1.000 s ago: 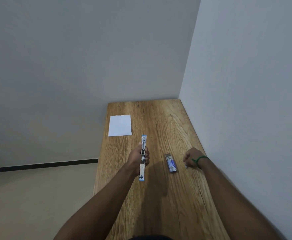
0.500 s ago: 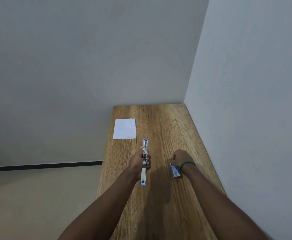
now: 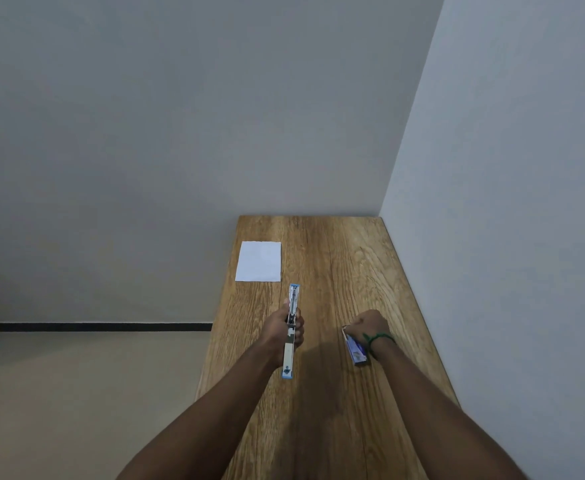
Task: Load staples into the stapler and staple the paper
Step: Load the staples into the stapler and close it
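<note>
Stapler [image 3: 288,355] swung open, box [image 3: 356,351] under the other hand.

The stapler is stretched out in one long line above the table [image 3: 336,265], near its left-centre, pointing away from the person. The left hand [image 3: 281,329] grips it round the middle, fingers curled tight. Whether staples lie in its channel is too small to tell. The box lies on the table to the right, its contents hidden. The right hand [image 3: 370,323], a green band [image 3: 378,338] at the wrist, curls its fingers round the box's far end. The paper [image 3: 259,261] lies flat at the far left, well apart from both hands.
</note>
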